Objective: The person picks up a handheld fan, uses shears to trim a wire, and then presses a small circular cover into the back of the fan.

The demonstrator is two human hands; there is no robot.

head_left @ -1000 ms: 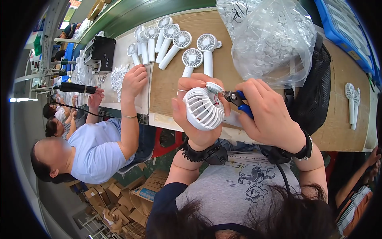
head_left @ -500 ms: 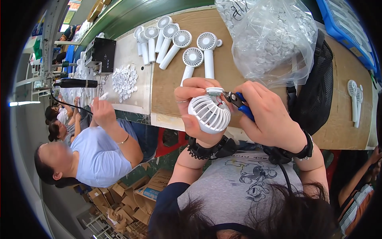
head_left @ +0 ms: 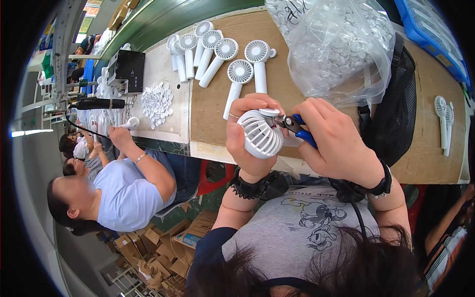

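My left hand (head_left: 239, 142) is closed around a white handheld fan (head_left: 261, 137), its slatted round grille turned toward me. A small white round piece (head_left: 269, 113) sits at the fan's upper edge, by my left fingers. My right hand (head_left: 339, 141) grips cutting pliers (head_left: 307, 137) with blue handles. Their dark metal jaws reach the gap beside the round piece; what lies between the jaws is too small to make out. Just beyond my hands, a white fan (head_left: 240, 72) lies on the brown board, and another fan (head_left: 258, 52) lies beside it.
Several more fans (head_left: 212, 38) lie at the back left, near a pile of small white discs (head_left: 157, 103) and a black box (head_left: 129, 72). A clear bag of white parts (head_left: 341, 54), a black mesh bag (head_left: 393, 109) and a blue tray (head_left: 438, 39) stand right. A co-worker (head_left: 133, 193) sits left.
The fan in my left hand has tilted slightly, and its round piece now hides more of the inside. The pliers stay at the gap. The co-worker's hand has dropped, with a small fan showing there.
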